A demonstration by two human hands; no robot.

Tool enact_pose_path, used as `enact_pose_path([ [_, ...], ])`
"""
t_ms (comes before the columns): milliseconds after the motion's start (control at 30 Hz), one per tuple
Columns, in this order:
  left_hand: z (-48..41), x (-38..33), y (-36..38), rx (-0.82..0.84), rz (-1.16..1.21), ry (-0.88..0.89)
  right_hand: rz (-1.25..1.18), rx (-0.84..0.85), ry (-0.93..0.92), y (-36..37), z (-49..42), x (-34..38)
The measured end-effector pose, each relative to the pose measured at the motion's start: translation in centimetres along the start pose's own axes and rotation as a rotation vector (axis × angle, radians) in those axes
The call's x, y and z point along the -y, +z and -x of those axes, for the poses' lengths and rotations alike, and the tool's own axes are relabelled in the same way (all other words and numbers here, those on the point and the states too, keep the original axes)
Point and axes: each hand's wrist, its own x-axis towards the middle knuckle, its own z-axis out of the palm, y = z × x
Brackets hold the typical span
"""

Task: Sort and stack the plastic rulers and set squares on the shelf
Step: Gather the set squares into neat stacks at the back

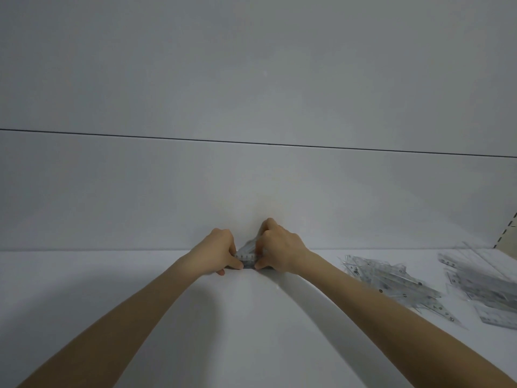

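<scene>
A small stack of clear plastic set squares (246, 254) stands on the white shelf (140, 289) near its back wall, at the centre. My left hand (219, 249) grips the stack's left side and my right hand (279, 247) grips its right side and top, fingers curled around it. Most of the stack is hidden between the hands. To the right lies a loose pile of clear set squares (391, 281), and further right a pile of clear rulers (484, 287) runs off the frame edge.
The white back panel (251, 191) rises right behind the hands, with a dark seam across it. A slotted shelf upright (507, 228) shows at the far right edge.
</scene>
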Motion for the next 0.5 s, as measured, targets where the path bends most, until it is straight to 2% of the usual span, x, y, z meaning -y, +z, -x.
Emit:
enact_pose_path([
  [267, 0.1, -0.3, -0.1, 0.009, 0.013, -0.026, -0.097, -0.061, 0.026, 0.2, 0.4, -0.9],
  [367, 0.1, -0.2, -0.2, 0.017, 0.014, -0.035, -0.190, -0.026, 0.086, -0.2, 0.7, -1.7],
  [500, 0.0, -0.3, -0.1, 0.031, 0.010, -0.038, -0.151, 0.060, 0.137, -0.1, 0.5, -2.4],
])
